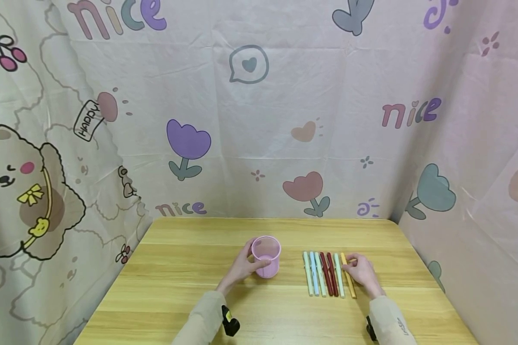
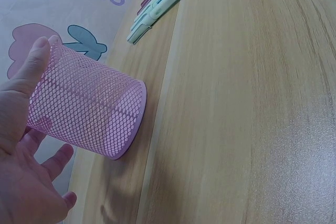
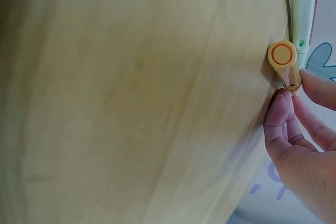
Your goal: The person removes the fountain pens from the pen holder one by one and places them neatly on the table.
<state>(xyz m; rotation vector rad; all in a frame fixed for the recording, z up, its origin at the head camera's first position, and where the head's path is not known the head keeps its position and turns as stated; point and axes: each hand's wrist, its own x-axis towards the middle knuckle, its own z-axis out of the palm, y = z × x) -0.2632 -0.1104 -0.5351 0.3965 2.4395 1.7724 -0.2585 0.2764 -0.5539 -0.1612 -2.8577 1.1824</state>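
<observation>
My left hand [image 1: 243, 265] holds a pink mesh pen cup [image 1: 268, 269] around its side; the cup stands upright on the table. The left wrist view shows the thumb along the mesh cup [image 2: 86, 98] near its rim, with some fingers spread beside it. To the right, my right hand [image 1: 363, 272] pinches a yellow-orange pen [image 1: 350, 283] at the right end of a row. Seen end-on in the right wrist view, the orange pen [image 3: 283, 55] lies between thumb and fingertips. Beside it is a pale green pen [image 1: 339, 278].
Left of these lie two dark red pens [image 1: 330, 275], another pale green pen [image 1: 321, 278], a light blue pen [image 1: 314, 275] and a mint pen [image 1: 308, 275], side by side. A patterned curtain [image 1: 250, 124] hangs behind the wooden table [image 1: 190, 244] and at its sides.
</observation>
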